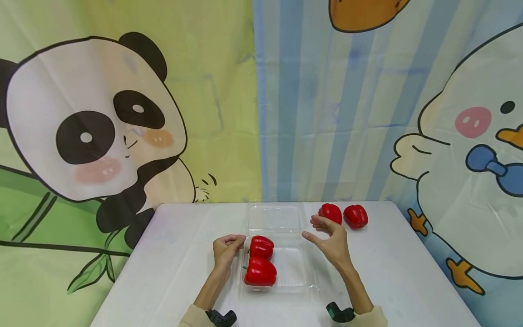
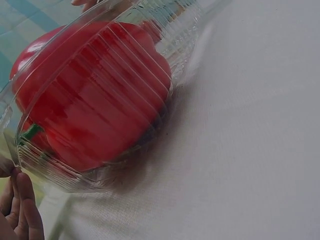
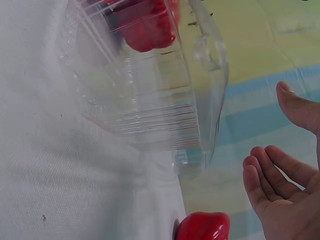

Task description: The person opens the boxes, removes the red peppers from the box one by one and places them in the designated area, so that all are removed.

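A clear plastic clamshell box (image 1: pixel 289 265) lies on the table with its lid (image 1: pixel 274 219) folded back. Two red bell peppers sit in its left half, a front one (image 1: pixel 260 271) and one behind it (image 1: pixel 262 247). At the box's left rim, my left hand (image 1: pixel 226 250) pinches the edge between thumb and fingertips, seen also in the left wrist view (image 2: pixel 20 205). My right hand (image 1: pixel 333 240) is raised right of the box, thumb and fingers spread and holding nothing. Beyond its fingers stands another red bell pepper (image 1: pixel 330 212), partly hidden by them in the head view.
A further red bell pepper (image 1: pixel 356 216) stands at the table's back right. The white table (image 1: pixel 180 254) ends at the back against a printed curtain (image 1: pixel 220 113) with cartoon animals. The open lid reaches close to the table's back edge.
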A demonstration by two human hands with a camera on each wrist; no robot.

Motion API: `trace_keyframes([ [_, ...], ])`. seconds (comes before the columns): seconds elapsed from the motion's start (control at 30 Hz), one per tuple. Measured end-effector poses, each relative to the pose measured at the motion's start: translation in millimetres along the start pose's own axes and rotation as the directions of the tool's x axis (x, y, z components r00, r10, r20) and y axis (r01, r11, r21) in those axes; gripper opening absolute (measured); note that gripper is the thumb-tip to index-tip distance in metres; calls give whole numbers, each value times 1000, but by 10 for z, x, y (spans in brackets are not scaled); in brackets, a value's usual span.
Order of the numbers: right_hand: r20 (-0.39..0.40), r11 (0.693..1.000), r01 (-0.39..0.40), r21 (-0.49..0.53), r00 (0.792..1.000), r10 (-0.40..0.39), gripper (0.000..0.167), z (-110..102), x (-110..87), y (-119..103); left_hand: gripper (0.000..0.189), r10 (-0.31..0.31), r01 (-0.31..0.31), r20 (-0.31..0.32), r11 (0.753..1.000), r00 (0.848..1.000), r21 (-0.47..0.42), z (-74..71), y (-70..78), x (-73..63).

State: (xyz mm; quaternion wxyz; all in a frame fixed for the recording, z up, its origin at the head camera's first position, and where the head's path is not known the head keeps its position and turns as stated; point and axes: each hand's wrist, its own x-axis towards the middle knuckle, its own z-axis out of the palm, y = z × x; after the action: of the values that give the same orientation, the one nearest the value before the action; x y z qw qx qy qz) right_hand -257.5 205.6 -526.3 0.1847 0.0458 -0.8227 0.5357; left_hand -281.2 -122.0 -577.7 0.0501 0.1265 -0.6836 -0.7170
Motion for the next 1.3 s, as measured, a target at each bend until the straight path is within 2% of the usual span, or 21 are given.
trace_keyframes([
  [0.27,71,999,29,41,997,-32,62,67,-58,-57,22,4,-4,6,1000,1000,-4,2,8,-3],
  [0.5,149,994,88,62,984,-96,62,189,-129,-123,22,11,-11,7,1000,1000,-11,-6,12,5],
  [1.07,313,990,94,108,942,-124,60,299,-285,-177,23,8,-8,-5,1000,1000,-11,-2,35,-29],
  [1.3,347,989,86,120,930,-123,61,325,-344,-203,23,2,-2,0,1000,1000,-16,1,32,-21],
])
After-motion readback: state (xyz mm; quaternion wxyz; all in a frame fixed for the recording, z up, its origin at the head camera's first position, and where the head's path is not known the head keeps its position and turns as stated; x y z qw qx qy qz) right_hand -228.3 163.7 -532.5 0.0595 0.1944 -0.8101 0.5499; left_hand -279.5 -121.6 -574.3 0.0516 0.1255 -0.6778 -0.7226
